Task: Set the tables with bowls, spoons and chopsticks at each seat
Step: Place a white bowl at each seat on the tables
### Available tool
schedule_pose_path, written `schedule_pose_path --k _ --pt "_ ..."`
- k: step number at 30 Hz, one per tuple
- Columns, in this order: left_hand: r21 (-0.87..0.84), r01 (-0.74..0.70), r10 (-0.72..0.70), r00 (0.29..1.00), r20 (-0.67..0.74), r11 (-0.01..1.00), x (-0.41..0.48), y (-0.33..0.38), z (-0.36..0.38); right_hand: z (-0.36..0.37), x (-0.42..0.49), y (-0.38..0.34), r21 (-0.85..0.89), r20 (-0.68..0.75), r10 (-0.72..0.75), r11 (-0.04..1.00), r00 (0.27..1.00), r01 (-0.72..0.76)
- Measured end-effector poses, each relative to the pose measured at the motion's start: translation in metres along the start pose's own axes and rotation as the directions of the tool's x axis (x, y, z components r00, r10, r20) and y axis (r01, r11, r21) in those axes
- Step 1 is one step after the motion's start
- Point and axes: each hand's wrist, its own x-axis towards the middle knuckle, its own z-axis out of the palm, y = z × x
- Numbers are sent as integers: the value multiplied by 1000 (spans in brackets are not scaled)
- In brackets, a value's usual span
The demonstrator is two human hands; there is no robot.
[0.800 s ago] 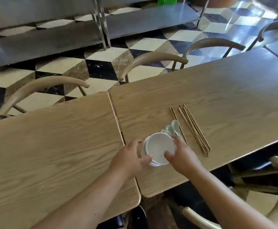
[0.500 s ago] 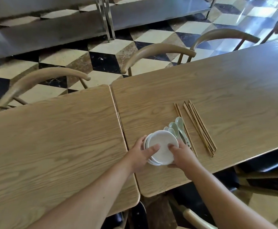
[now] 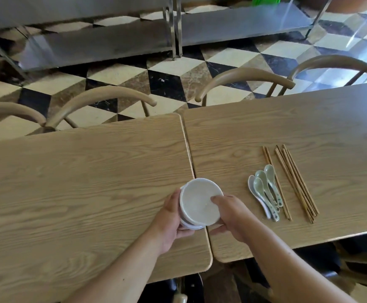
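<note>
A stack of white bowls [image 3: 196, 202] is tilted toward me over the seam between the two wooden tables. My left hand [image 3: 170, 217] grips the stack's left side and underside. My right hand [image 3: 230, 213] holds its right rim, thumb over the edge. To the right, several pale green spoons [image 3: 264, 191] lie in a bunch on the right table [image 3: 309, 119]. Several brown chopsticks [image 3: 296, 182] lie side by side just beyond the spoons.
The left table [image 3: 69, 182] butts against the right one. Curved wooden chair backs [image 3: 243, 77] stand along the far side, and another chair [image 3: 361, 265] is at the near right. Steel shelving [image 3: 174, 29] stands over the chequered floor.
Both hands closed on the bowl stack, lifted it off the right table and carried it left, away from the spoons, to over the seam.
</note>
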Motion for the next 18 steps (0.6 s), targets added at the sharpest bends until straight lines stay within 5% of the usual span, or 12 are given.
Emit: schedule_pose_path --k 8,18 --pt "-43 -70 65 992 -110 997 -45 0 -147 133 -32 -34 -189 190 13 982 982 24" --pt "-223 -187 153 975 -162 957 -95 -15 -308 311 -94 -50 -352 139 -117 922 983 159"
